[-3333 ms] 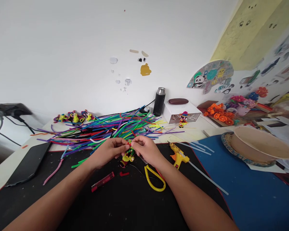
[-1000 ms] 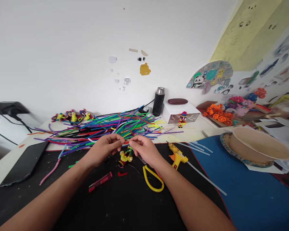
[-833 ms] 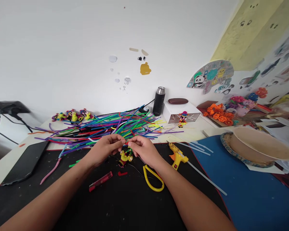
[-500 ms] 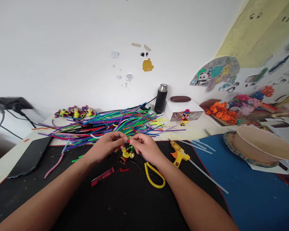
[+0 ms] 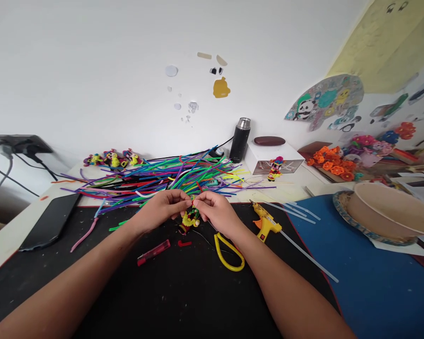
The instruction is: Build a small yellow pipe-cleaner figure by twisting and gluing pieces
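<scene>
Left hand and right hand pinch a tiny red piece by a fuzzy, rounded yellow-and-red figurine; a pistol-shaped plastic glue gun lies rightward.

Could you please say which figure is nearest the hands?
The figure over the black mat, below the left hand and right hand; the others sit farther back: three figures at back left, one figure before the white box.

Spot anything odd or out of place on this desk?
The coloured stems lie in an untidy, criss-crossed heap behind the left hand, and one small red piece lies by itself on the black mat.
</scene>
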### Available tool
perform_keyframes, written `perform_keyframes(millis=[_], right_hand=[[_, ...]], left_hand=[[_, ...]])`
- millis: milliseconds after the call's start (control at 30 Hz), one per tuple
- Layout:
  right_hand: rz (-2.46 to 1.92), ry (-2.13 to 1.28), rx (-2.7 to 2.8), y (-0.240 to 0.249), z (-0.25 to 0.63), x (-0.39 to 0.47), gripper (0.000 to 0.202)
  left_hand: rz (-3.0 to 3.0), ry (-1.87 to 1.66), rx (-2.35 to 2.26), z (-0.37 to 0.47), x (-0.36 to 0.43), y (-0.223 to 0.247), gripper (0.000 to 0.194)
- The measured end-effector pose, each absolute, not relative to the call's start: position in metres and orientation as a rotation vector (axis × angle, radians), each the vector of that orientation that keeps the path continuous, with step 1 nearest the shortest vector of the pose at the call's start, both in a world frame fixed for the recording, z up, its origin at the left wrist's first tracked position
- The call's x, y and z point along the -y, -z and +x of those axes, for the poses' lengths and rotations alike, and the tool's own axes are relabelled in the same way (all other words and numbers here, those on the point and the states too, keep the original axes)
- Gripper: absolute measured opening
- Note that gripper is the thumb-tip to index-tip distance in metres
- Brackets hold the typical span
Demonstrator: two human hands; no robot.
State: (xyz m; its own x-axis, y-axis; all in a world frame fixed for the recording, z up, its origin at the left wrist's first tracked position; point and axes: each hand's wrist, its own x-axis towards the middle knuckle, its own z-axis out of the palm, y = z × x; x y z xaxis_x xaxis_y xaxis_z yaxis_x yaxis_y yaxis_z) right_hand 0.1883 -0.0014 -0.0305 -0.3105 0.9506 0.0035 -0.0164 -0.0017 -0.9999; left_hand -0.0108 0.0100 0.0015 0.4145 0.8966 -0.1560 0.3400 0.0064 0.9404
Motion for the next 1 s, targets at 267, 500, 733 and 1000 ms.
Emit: perform_keyframes(millis=[267, 500, 733, 1000], right_hand=[[-1.023, -1.452, 1.415, 0.0313, 0.1885, 0.0012, 0.022], [-1.037, -1.457, 1.422, 0.0309, 0.1891, 0.0013, 0.023], [-1.036, -1.467, 1.431, 0.0306, 0.1887, 0.0015, 0.023], [-1.059, -1.439, 1.474, 0.0275, 0.1891, 0.0031, 0.02]], left_hand=[[1.551, -0.636, -1.15, -0.0107, -0.0107, -0.0011, 0.054], [1.506, -0.713, -1.15, -0.015, -0.0152, 0.0015, 0.054], [1.536, -0.678, -1.127, -0.0147, -0.0128, -0.006, 0.052], [1.566, -0.612, -1.116, -0.0163, -0.014, -0.0032, 0.049]])
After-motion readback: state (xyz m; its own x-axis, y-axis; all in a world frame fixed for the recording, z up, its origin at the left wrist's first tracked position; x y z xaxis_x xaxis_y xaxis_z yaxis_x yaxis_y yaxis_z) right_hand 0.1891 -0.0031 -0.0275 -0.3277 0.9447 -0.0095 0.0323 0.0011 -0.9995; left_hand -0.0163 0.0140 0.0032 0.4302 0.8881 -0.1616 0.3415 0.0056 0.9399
